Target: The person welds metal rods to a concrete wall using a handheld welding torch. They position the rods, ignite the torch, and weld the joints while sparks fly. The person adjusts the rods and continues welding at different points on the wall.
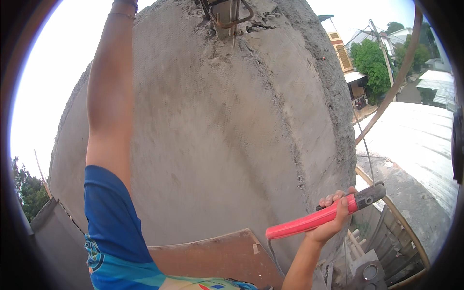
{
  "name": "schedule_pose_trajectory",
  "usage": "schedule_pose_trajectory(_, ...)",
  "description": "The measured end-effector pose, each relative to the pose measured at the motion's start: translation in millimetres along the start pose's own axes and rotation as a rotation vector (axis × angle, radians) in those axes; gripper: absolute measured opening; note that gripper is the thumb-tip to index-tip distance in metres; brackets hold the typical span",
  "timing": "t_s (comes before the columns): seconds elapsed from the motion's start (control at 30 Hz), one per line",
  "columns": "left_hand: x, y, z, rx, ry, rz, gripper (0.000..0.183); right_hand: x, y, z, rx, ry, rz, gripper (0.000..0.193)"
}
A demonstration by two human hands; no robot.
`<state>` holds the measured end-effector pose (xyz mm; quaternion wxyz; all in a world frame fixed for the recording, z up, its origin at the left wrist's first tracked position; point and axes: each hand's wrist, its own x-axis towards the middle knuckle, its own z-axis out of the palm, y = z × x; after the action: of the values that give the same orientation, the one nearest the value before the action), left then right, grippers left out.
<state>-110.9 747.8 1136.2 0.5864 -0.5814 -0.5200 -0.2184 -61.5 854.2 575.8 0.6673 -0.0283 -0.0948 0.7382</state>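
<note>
My right hand point(334, 220), at the lower right, is wrapped round the red handle of a welding electrode holder point(302, 221). Its black head points to the upper right, and a thin welding rod point(366, 150) runs up from it. A dark cable point(274, 253) hangs from the handle's lower end. My left arm point(110, 96) in a blue sleeve reaches straight up along the wall; the picture's upper edge cuts it off at the wrist, so the hand is out of sight. Bent steel bars point(233, 20) stick out of broken concrete at the top of the rough grey wall point(193, 140).
A brown board point(208, 261) leans low against the wall in front of me. On the right, a curved pole point(397, 84) crosses before a white metal roof point(411, 140). Below my right hand are wooden pieces and grey metal sheets point(394, 237). Trees and houses lie beyond.
</note>
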Motion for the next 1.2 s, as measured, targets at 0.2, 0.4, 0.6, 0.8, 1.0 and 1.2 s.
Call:
schedule_pose_trajectory(0.2, 1, 3, 2, 0.006, -0.016, 0.004, 0.018, 7, -5, 12, 0.024, -0.146, -0.111, 0.055)
schedule_pose_trajectory(0.4, 5, 3, 3, 0.010, -0.020, 0.003, 0.018, 14, -5, 32, -0.017, -0.208, -0.144, 0.061)
schedule_pose_trajectory(0.6, 17, 7, -1, 0.021, 0.003, 0.033, 0.017, 24, -20, 65, 0.031, -0.254, -0.203, 0.071)
schedule_pose_trajectory(0.8, 17, 8, 1, 0.018, 0.021, 0.018, 0.017, 24, -31, 79, 0.044, -0.371, -0.138, 0.074)
schedule_pose_trajectory(1.0, 18, 4, 0, 0.006, 0.031, 0.013, 0.016, 24, -29, 84, -0.014, -0.430, -0.157, 0.075)
schedule_pose_trajectory(1.2, 12, 7, 1, -0.014, 0.056, 0.013, 0.016, 23, -25, 85, -0.002, -0.386, -0.174, 0.073)
